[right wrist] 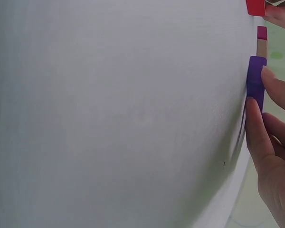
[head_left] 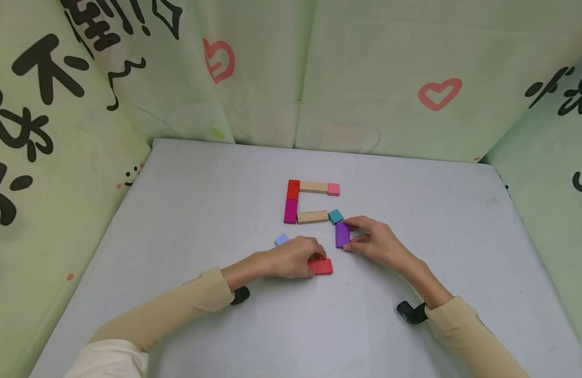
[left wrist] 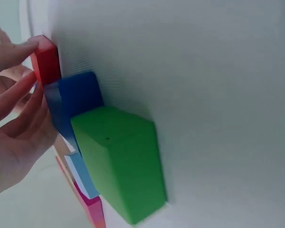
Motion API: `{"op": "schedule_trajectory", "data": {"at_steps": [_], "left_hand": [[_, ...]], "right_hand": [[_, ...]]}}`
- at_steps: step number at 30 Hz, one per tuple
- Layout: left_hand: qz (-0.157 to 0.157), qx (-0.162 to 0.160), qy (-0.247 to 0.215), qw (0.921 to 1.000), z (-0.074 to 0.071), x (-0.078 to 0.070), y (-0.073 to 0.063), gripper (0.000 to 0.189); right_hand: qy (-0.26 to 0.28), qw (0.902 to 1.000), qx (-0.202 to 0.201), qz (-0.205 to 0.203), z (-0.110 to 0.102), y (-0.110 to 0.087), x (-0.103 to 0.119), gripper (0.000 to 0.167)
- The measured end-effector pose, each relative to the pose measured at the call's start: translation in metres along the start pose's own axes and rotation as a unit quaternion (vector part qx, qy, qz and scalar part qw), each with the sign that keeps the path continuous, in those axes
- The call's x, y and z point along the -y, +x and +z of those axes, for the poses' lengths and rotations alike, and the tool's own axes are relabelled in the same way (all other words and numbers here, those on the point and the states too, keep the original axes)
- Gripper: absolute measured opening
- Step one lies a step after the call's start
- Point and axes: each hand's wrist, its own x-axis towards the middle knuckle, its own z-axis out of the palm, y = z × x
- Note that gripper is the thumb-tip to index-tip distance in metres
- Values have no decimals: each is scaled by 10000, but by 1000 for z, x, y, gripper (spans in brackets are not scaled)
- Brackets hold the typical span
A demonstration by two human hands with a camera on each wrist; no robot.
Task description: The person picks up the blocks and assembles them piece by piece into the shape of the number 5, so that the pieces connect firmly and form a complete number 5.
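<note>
"What's the largest thing round you?"

"Pale green cloth (head_left: pixel 366 42), from nine o'clock past twelve to three. Then the white table (head_left: pixel 319 325) before me."

"And your hands?"

"My right hand (head_left: pixel 378 241) comes in from four o'clock and pinches the purple block (head_left: pixel 342 236), thumb by its near end, a finger by its far end. My left hand (head_left: pixel 291 257) reaches in from eight and pinches the near red block (head_left: pixel 323 266) between thumb and finger."

"How do those two point?"

"The purple block sits near the table's middle, long axis twelve to six, its far end up against or just beside the teal block (head_left: pixel 335 216). The near red block is at seven o'clock from it, lying almost nine to three."

"Other long pieces?"

"Toward ten and eleven from the purple block, the near wooden block (head_left: pixel 312 217) and the far wooden block (head_left: pixel 314 187) lie nine to three. At their nine o'clock ends, the far red block (head_left: pixel 293 189) and magenta block (head_left: pixel 291 211) run twelve to six, end to end."

"Under your left wrist?"

"A green block (left wrist: pixel 118 156) and a dark blue block (left wrist: pixel 80 95); whether the blue touches the near red block, I can't tell."

"The smallest?"

"The teal block, turned askew; the pink block (head_left: pixel 334 189), at the far wooden block's three o'clock end; and the light blue block (head_left: pixel 282 239), at eleven from my left hand."
</note>
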Motion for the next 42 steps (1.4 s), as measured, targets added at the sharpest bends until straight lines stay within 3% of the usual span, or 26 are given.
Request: {"op": "schedule_trajectory", "data": {"at_steps": [9,19,27,42], "left_hand": [[-25,-111,-250,9996,0,3,5,32],[-114,-20,-266,9996,-6,2,18,30],[3,-167,-254,9995,-7,0,27,28],[-418,-456,-311,9976,-1,-10,27,27]], "right_hand": [[59,10000,-2,73,0,0,-1,61],[95,9999,25,110,-1,0,-2,61],[151,9999,15,57,-1,-1,-3,60],[52,9999,92,-126,-2,-2,0,61]]}}
